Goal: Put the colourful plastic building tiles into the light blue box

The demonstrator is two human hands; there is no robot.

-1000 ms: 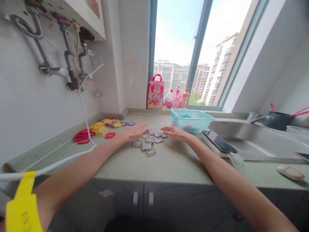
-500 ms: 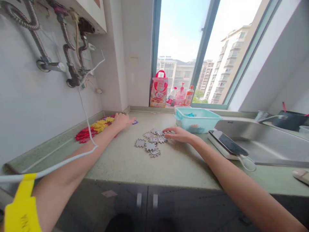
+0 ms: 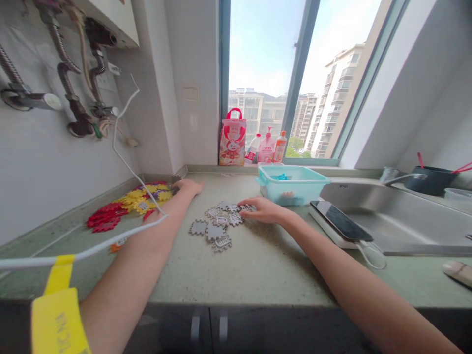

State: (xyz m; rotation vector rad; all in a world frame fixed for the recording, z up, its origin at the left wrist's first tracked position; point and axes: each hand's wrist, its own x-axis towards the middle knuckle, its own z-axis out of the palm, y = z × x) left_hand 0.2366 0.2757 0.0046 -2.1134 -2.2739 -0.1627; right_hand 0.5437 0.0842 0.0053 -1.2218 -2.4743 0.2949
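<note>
Grey pieces [image 3: 215,231] mostly piled, stray grey piece [image 3: 176,178] left — left hand's [image 3: 189,186] grip hidden, can't tell; right hand [image 3: 262,210] half-open, nothing visibly held.

"What did the grey pieces [image 3: 220,221] look like?"
"Flat, with square-toothed edges. Some showed plain faces, others pale patterned ones."
"How did they lie?"
"In a loose cluster near the middle of the counter [image 3: 258,265], several overlapping."
"And the coloured ones?"
"They were toothed too, spread in a flat heap to the left: red pieces [image 3: 105,217] at the near end, yellow pieces [image 3: 142,202] beyond, some purple among them. One orange piece [image 3: 118,244] lay apart, closer to the front, partly hidden."
</note>
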